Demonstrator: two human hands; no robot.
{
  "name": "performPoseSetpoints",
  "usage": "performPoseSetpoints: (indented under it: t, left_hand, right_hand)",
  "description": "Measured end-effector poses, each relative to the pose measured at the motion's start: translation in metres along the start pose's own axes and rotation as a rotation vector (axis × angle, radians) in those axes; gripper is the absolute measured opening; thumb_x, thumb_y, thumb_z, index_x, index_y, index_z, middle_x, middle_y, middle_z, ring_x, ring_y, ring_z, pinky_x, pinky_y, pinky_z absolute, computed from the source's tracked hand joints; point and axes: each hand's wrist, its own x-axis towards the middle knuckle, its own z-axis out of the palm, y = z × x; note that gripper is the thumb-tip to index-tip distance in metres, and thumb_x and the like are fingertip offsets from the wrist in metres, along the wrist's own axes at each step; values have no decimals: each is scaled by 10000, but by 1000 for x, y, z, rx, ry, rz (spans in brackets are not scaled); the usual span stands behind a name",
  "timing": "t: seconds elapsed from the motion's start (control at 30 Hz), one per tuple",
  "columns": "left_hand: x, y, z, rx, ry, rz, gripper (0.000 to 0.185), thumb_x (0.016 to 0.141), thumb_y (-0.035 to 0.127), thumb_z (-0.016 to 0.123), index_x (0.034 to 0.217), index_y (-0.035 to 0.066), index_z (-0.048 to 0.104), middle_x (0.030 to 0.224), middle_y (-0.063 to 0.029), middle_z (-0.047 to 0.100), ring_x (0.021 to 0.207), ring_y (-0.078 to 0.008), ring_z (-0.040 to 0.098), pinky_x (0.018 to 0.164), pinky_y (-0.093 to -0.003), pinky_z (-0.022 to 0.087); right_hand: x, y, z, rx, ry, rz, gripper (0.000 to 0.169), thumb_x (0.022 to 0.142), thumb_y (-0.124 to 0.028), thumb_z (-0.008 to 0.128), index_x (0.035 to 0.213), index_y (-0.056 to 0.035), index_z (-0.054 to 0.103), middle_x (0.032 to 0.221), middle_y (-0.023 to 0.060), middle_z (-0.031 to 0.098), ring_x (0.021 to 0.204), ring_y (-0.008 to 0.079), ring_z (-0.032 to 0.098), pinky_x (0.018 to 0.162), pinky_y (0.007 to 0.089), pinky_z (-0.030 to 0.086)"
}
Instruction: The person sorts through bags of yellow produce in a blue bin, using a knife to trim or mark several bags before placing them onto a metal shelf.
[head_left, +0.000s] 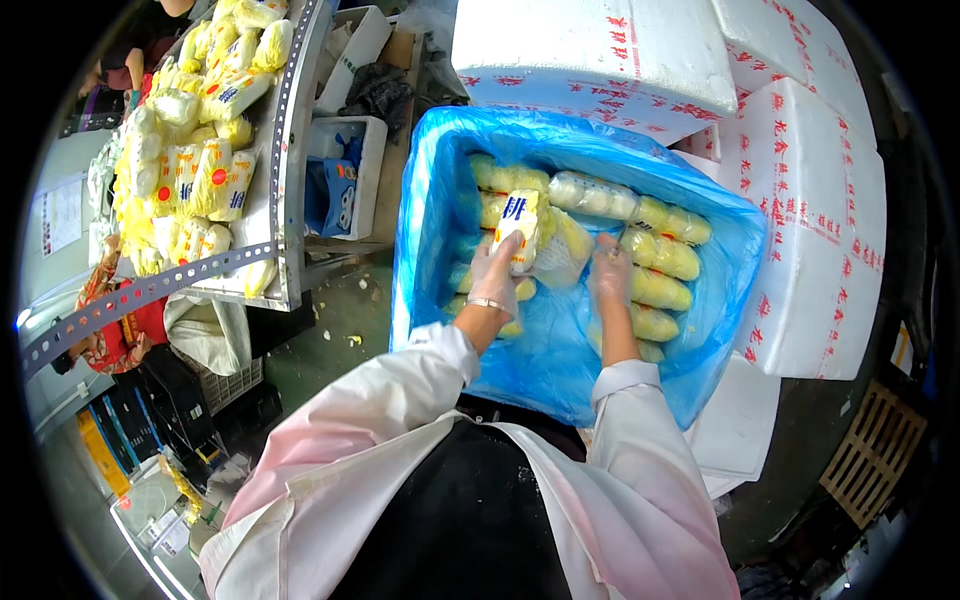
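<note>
My left hand (495, 276), in a clear thin glove, grips a printed plastic pack of yellow baby cabbages (523, 225). It holds the pack over a foam box lined with blue plastic film (517, 375). Beside that pack lies another clear bag (564, 251) with pale yellow contents. My right hand (610, 271), also gloved, is down in the box with its fingers curled, against the right-hand row of cabbage packs (660, 289); whether it grips anything is unclear. A paler pack (592, 195) lies along the far side. More packs (499, 176) line the left side, partly behind my left hand.
White foam boxes with red writing (592, 52) stand behind the lined box, and more foam boxes (810, 225) are stacked to its right. At left, a metal table (289, 277) bears heaped cabbage packs (214, 172). A small foam box (367, 180) stands beside it. A person in red (139, 326) is farther left.
</note>
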Motion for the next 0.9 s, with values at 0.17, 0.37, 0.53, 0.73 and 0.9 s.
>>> performPoseSetpoints:
  t: [0.17,0.37,0.53,0.73,0.9]
  left_hand:
    - [-5,20,-36,68,-153,-44,530,857,312,740,1233,64,462,1124,-113,571,1026,-254,622,823,-431,556]
    - [-4,36,-42,269,-209,168,581,744,315,834,1134,55,490,1052,-68,564,965,-157,566,839,-324,484]
    - [-55,111,-47,89,-272,126,641,754,298,848,1187,42,451,1085,-72,555,1001,-170,583,894,-344,490]
    - [-56,335,-87,-142,-205,794,339,828,305,743,1027,39,676,896,-43,621,789,-157,588,731,-360,487]
    - [-51,482,-118,-431,192,1144,584,876,426,712,1304,92,496,1332,-122,528,1207,-250,512,972,-572,405]
  right_hand:
    - [-28,1,17,1051,-432,430,534,973,-168,558,1486,-139,411,1378,102,556,1248,265,535,1024,421,445]
    - [-108,-55,11,1270,-544,308,529,1026,-173,459,1531,-242,319,1553,92,370,1406,307,388,1134,546,367]
    - [-157,-133,22,1367,-451,247,597,1007,-143,511,1546,-246,276,1551,97,371,1404,327,390,1120,571,378]
    - [-135,-373,165,1291,-780,62,550,984,-174,572,1497,-161,374,1333,89,502,1103,236,529,886,436,480]
    - [-132,-522,249,781,-834,-197,467,1011,-247,583,1440,-145,430,1226,95,595,1019,210,626,836,406,549]
